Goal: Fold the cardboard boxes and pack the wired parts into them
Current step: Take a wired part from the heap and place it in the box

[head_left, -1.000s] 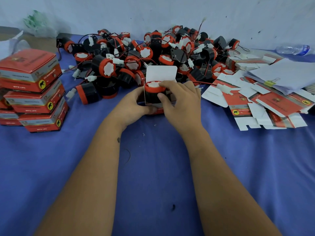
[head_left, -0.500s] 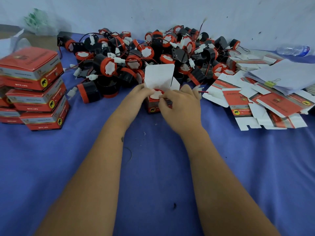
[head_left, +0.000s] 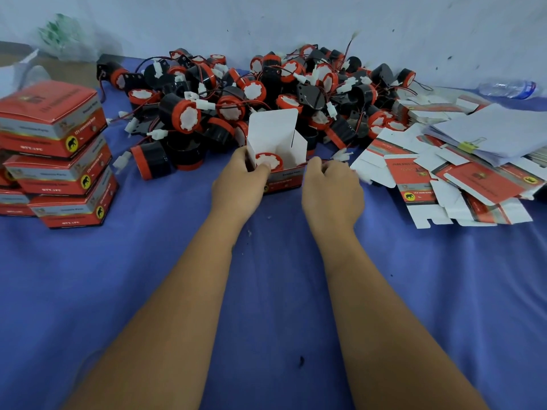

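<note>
A small red cardboard box stands on the blue cloth in the middle, its white lid flap upright. A black wired part with a red-and-white cap sits inside it. My left hand grips the box's left side, thumb on the part's cap. My right hand is at the box's right edge with fingers curled; a red wire and white connector lie just past its fingertips. Behind the box lies a big pile of the same wired parts.
Closed red boxes are stacked at the left. Flat unfolded boxes and clipped white papers lie at the right. A plastic bottle rests at the far right, against the wall. Blue cloth covers the near table.
The part has gone down into the box. My right hand has moved off the part to the box's right edge, and my left thumb now rests on the cap.
</note>
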Demonstrator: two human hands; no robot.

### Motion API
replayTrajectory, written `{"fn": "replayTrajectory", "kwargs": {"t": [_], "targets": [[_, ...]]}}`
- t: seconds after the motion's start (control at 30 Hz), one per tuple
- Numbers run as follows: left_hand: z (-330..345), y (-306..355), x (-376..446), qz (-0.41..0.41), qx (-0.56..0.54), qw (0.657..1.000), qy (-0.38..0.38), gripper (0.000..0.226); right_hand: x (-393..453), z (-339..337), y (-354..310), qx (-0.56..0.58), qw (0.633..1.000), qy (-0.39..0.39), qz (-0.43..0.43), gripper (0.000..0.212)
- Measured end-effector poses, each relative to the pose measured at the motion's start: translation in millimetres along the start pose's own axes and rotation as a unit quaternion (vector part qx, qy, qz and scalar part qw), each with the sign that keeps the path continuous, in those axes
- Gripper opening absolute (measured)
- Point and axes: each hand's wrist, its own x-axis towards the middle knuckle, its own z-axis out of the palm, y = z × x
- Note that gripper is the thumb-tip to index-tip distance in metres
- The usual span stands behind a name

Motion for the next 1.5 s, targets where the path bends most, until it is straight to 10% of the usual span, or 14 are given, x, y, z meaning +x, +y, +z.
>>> {"fn": "replayTrajectory", "kwargs": {"t": [0.27,0.53,0.8,1.3,1.5], "targets": [[-4,-1,0,0.0,-0.022,0.999,-0.034,0.041,-1,-5,-12,0.312,0.941,0.097,-0.082,0.014],[-6,0,-2,0.004,-0.039,0.997,-0.073,0.058,3,-1,-3,0.169,0.938,0.084,-0.291,0.009],[-6,-1,-1,0.01,-0.032,0.996,-0.081,0.056,3,2,7,-0.049,0.953,0.015,-0.3,0.013],[-4,-2,-2,0.001,-0.041,0.997,-0.058,0.052,5,-3,13,-0.018,0.952,-0.084,-0.293,0.049],[-5,-1,-2,-0.005,-0.042,0.997,-0.059,0.057,5,-1,13,-0.019,0.951,-0.04,-0.306,0.032]]}}
